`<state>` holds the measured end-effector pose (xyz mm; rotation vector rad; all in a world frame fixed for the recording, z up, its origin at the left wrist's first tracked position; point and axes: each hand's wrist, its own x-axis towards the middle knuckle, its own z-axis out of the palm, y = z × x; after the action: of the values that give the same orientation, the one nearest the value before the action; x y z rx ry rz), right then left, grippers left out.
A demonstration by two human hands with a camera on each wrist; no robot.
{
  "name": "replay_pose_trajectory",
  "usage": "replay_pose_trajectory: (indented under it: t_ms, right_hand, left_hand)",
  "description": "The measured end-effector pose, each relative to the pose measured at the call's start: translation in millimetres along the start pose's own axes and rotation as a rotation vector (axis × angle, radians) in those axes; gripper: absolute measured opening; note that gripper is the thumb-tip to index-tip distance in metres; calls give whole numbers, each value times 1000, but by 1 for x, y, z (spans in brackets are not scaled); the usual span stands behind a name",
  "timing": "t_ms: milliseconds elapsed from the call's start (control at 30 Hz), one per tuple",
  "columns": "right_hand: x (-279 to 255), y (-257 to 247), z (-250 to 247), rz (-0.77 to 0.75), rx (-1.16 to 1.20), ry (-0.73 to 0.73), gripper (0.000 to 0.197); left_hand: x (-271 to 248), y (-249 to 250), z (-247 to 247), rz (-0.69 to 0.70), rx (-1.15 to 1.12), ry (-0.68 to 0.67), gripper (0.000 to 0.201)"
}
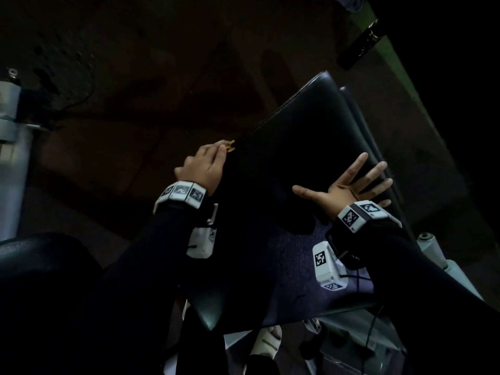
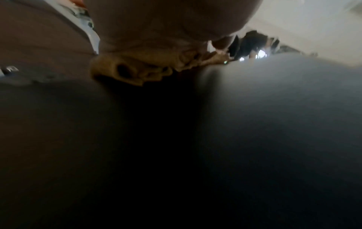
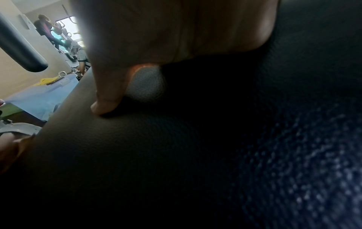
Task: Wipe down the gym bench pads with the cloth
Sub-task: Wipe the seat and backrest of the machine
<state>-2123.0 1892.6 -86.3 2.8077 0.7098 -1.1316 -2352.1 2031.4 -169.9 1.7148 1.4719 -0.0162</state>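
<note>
Mid-wipe: my left hand (image 1: 201, 169) clutches the bunched cloth (image 2: 137, 68) against the pad (image 1: 297, 147) edge. My right hand (image 1: 349, 185), fingers splayed and holding nothing, braces opposite; next, I judge, drag the cloth along that edge.

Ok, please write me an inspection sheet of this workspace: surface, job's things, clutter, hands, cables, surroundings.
Surface: black bench pad, textured vinyl, tilted; a second dark pad at lower left.
Job's things: tan cloth, bunched under the left hand at the pad's left edge.
Clutter: nothing seen on the pad.
Hands: left hand grips the cloth against the pad edge; right hand open, fingers spread, resting on the pad's right side.
Cables: thin black cable hangs below the right wrist camera.
Surroundings: grey machine frame at left, black handle grip at upper right, dark floor; people in the far background of the right wrist view.
</note>
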Motion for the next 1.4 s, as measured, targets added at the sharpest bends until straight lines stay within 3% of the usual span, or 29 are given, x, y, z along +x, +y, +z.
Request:
replay_pose_trajectory:
  t_ms: [200, 367, 500, 567, 633, 700, 800, 933, 1100, 1233, 1400]
  right_hand:
    - [-8, -4, -2, -34, -11, 36, 157]
    - [-10, -5, -3, -68, -20, 46, 160]
    - [-11, -3, 2, -80, -58, 183, 148]
    - [-9, 0, 4, -81, -36, 145, 146]
    - [-7, 3, 5, -101, -14, 188, 145]
    - [-7, 4, 5, -114, -14, 254, 142]
    - [-7, 2, 4, -112, 10, 203, 144]
    - [-8, 2, 6, -111, -23, 258, 145]
    - [-12, 1, 6, -125, -41, 246, 144]
    - [-13, 1, 8, -134, -38, 287, 146]
    - [-8, 4, 6, -125, 25, 182, 148]
  left_hand:
    - [3, 45, 10, 102, 34, 77, 43]
    - [-13, 7, 10, 127, 5, 171, 38]
    - [-41, -58, 8, -10, 41, 236, 37]
    - [-53, -78, 9, -142, 33, 265, 38]
    - [-55, -81, 11, -276, 28, 260, 38]
    - [-49, -73, 12, -312, 101, 193, 38]
    - [-39, -54, 9, -233, 83, 152, 41]
    - [-42, -47, 9, -115, 27, 225, 40]
    - [-54, -89, 18, -383, -41, 341, 39]
    - [-53, -110, 26, -662, -389, 446, 41]
    - [-54, -113, 28, -668, -483, 457, 42]
